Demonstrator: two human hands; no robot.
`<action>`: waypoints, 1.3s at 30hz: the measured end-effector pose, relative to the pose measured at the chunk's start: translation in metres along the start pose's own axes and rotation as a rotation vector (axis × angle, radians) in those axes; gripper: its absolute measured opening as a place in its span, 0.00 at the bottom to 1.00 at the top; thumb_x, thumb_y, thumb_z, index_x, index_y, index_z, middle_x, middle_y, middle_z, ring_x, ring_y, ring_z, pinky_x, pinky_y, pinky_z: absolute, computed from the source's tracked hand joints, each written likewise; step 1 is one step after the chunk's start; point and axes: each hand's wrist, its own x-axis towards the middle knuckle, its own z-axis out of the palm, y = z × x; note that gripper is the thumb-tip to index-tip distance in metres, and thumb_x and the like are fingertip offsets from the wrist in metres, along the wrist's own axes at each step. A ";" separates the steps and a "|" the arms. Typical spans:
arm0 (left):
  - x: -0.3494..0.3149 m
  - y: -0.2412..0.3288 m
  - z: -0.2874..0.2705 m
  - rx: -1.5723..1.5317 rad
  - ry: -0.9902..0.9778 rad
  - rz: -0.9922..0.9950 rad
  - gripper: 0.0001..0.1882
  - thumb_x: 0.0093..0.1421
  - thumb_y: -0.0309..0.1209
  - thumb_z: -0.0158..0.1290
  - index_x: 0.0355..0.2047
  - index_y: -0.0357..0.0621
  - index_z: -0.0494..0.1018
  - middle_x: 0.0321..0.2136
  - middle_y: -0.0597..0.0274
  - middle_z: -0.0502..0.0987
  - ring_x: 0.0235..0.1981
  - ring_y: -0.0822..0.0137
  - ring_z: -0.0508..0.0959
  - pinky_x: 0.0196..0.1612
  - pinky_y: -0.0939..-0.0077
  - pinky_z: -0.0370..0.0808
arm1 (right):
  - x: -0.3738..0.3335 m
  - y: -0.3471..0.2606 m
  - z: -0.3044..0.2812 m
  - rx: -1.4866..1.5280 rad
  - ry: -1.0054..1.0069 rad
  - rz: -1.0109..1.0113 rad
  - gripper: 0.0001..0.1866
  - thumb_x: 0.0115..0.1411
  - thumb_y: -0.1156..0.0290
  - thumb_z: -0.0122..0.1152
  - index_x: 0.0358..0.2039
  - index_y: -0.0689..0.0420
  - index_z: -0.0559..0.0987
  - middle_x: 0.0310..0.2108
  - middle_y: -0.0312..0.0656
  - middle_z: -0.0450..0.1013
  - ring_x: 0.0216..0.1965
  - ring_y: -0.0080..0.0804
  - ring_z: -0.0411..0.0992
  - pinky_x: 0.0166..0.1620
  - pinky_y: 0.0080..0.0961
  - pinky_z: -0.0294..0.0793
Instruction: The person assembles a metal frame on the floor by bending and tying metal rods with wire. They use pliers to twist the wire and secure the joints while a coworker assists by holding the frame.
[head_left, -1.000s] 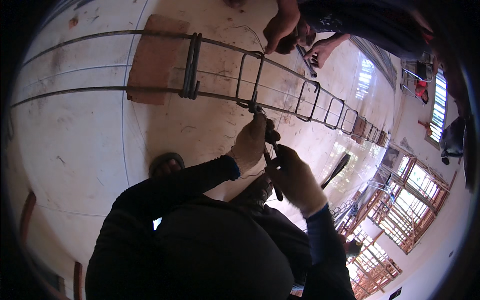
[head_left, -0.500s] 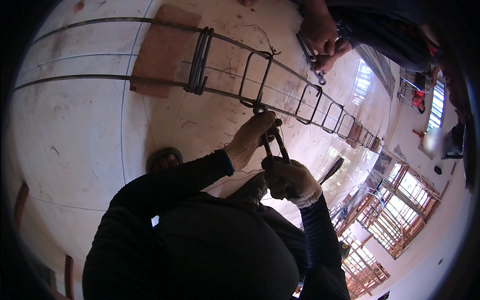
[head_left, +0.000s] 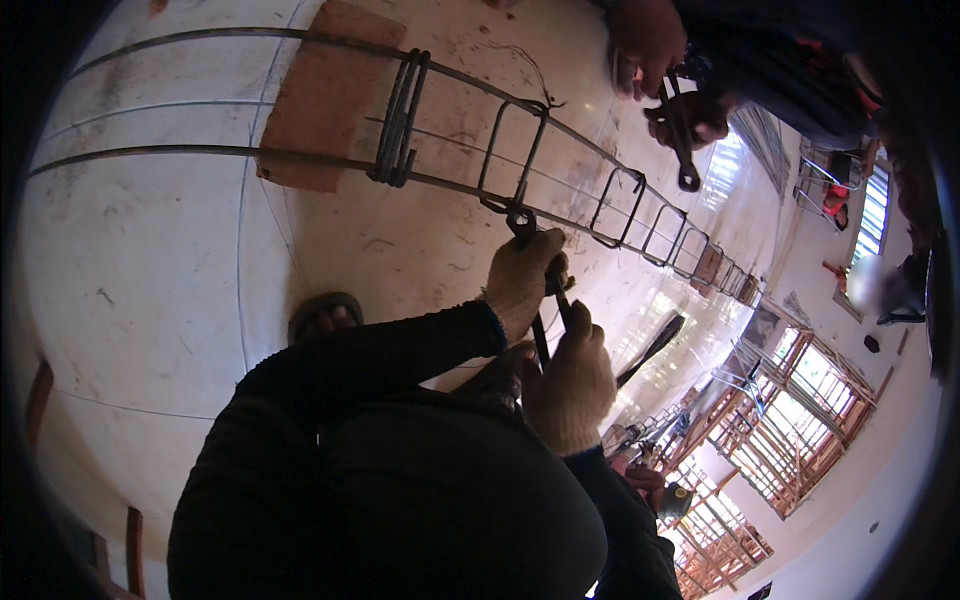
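Observation:
A long rebar frame (head_left: pixel 455 190) of two parallel bars joined by square stirrups (head_left: pixel 520 155) stretches from left to far right. Steel pincers (head_left: pixel 521 222) meet the nearer bar at a stirrup's corner. My left hand (head_left: pixel 523 283), in a pale knit glove, is closed around the pincers just behind their jaws. Gloved too, my right hand (head_left: pixel 572 388) grips the handles lower down. Whatever the jaws bite on is too small to make out. Several stirrups are bunched together (head_left: pixel 398 120) on the bars to the left.
Across the frame, a co-worker's hands (head_left: pixel 690 118) hold another pair of pincers (head_left: pixel 680 145). A reddish board (head_left: pixel 315 110) lies under the bars. My sandalled foot (head_left: pixel 325 318) is on the pale floor. Loose rods (head_left: pixel 755 145) lie at the far right, with barred windows (head_left: pixel 795 415) beyond.
My right hand has turned more upright on the handles, and the handles have swung closer together. My left hand shifted slightly right. The co-worker's pincers moved right.

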 end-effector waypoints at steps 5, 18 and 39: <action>-0.003 0.006 -0.008 -0.005 -0.069 -0.051 0.12 0.73 0.39 0.60 0.34 0.47 0.75 0.23 0.65 0.76 0.26 0.69 0.77 0.48 0.65 0.81 | 0.009 0.014 0.020 0.128 -0.039 0.000 0.25 0.57 0.68 0.74 0.52 0.58 0.73 0.36 0.53 0.80 0.40 0.61 0.82 0.41 0.57 0.80; -0.011 0.012 -0.010 0.264 -0.122 -0.045 0.19 0.72 0.50 0.59 0.39 0.47 0.75 0.36 0.65 0.80 0.36 0.70 0.78 0.49 0.72 0.77 | 0.015 -0.005 0.011 -0.014 -0.029 0.044 0.14 0.67 0.69 0.64 0.51 0.60 0.78 0.42 0.55 0.81 0.45 0.58 0.83 0.47 0.54 0.82; -0.028 0.024 -0.061 0.750 0.017 0.237 0.42 0.67 0.48 0.66 0.70 0.33 0.64 0.48 0.57 0.83 0.51 0.65 0.83 0.57 0.70 0.79 | 0.032 0.026 0.037 0.635 -0.396 -0.020 0.08 0.71 0.70 0.60 0.45 0.61 0.81 0.38 0.51 0.82 0.41 0.54 0.83 0.45 0.51 0.81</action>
